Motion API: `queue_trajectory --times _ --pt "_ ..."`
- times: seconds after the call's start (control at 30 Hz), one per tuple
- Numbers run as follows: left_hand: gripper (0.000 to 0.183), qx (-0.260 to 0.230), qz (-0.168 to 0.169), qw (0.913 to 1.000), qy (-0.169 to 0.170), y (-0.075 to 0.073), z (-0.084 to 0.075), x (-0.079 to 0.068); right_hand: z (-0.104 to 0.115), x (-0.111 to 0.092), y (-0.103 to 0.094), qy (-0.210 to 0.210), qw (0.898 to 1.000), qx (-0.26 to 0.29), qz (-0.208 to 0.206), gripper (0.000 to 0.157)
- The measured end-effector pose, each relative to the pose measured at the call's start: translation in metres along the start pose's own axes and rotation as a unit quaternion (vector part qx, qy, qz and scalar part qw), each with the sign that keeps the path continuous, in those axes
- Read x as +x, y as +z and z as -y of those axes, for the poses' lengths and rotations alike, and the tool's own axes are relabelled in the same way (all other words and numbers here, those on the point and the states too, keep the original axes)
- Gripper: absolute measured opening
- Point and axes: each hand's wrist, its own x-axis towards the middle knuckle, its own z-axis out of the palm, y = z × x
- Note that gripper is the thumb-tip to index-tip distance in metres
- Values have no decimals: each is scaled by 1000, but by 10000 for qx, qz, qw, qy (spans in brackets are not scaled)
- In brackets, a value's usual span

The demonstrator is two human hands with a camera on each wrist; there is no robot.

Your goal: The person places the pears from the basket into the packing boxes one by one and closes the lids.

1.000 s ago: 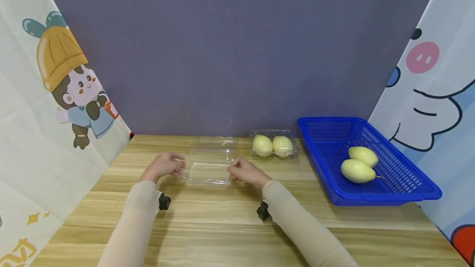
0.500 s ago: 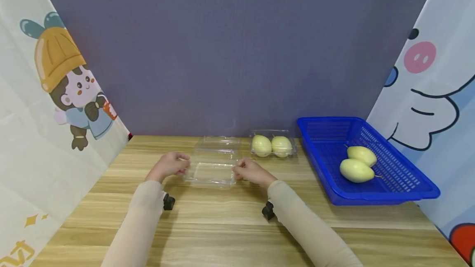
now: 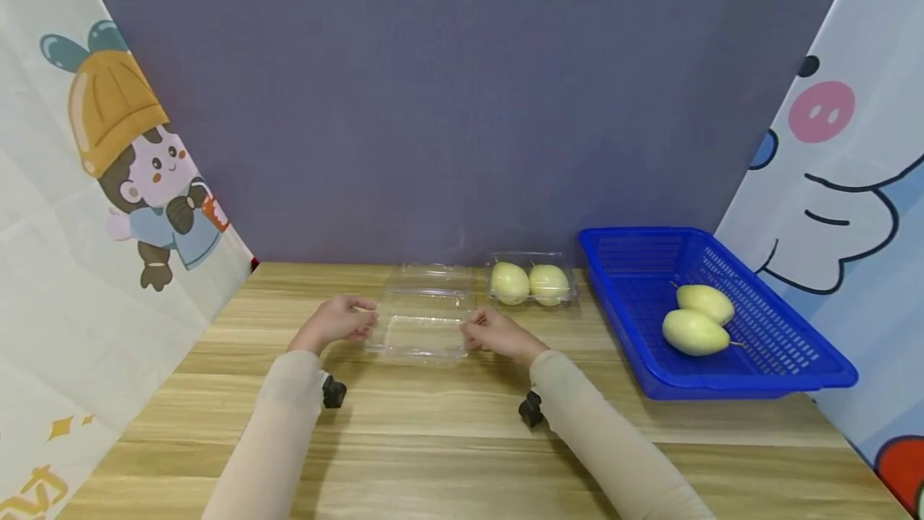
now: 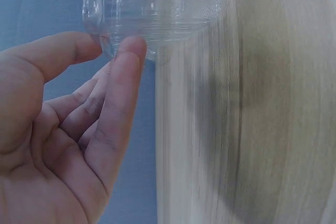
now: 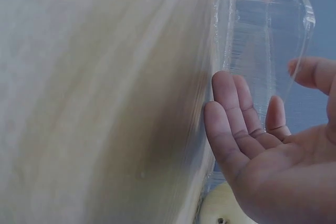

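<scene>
A clear plastic clamshell container (image 3: 426, 331) lies on the wooden table with its lid (image 3: 433, 275) folded back, nothing inside it. At its left end, my left hand (image 3: 339, 321) holds the rim between thumb and forefinger; the left wrist view shows their tips at the rim corner (image 4: 105, 40). Against the right end stands my right hand (image 3: 501, 333), thumb at the rim and fingers fairly straight along the wall. In the right wrist view the right hand's thumb (image 5: 315, 72) stands well apart from its fingers.
Behind my right hand, another clear container (image 3: 532, 255) encloses two pale yellow fruits (image 3: 510, 284). To the right stands a blue plastic basket (image 3: 635, 367) with two more pale yellow fruits (image 3: 696, 333). A grey panel (image 3: 462, 103) rises along the table's back edge.
The opened container has slid to the right along the table, and both hands have moved with it, one at each end. The fruits and basket have stayed put.
</scene>
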Motion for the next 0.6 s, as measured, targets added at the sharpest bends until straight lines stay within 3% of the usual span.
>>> queue_trajectory --times 0.6 --pt "44 -707 280 9969 223 6 6 3 2 -6 -9 40 9998 -173 19 29"
